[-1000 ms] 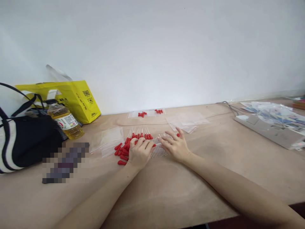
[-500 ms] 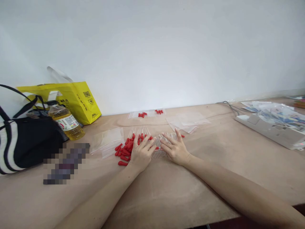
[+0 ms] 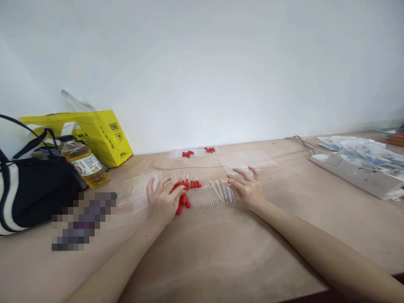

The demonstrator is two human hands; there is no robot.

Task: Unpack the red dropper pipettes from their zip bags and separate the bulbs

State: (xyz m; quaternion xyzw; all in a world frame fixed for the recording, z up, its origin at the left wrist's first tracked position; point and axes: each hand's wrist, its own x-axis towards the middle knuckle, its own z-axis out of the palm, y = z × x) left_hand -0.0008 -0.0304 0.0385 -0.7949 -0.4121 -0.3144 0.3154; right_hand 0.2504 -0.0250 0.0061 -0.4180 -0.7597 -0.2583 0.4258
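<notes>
A row of clear dropper tubes lies side by side on the table in front of me. At its left end is a heap of red rubber bulbs, partly covered by my left hand. That hand's fingers are apart and curve over the bulbs; whether the fingertips touch one is hard to make out. Behind the heap, several droppers with red bulbs point away from me. My right hand is at the right end of the row, fingers spread and fingertips by the outermost tubes.
Clear plastic bags lie left of the heap, more plastic bags behind the row. Farther back, a bag with red-bulbed droppers lies flat. An oil bottle, yellow bag and black bag stand left; a white device sits right.
My hands have moved apart: the left one left, onto the red bulbs, the right one slightly right. The clear tubes between them are now uncovered.
</notes>
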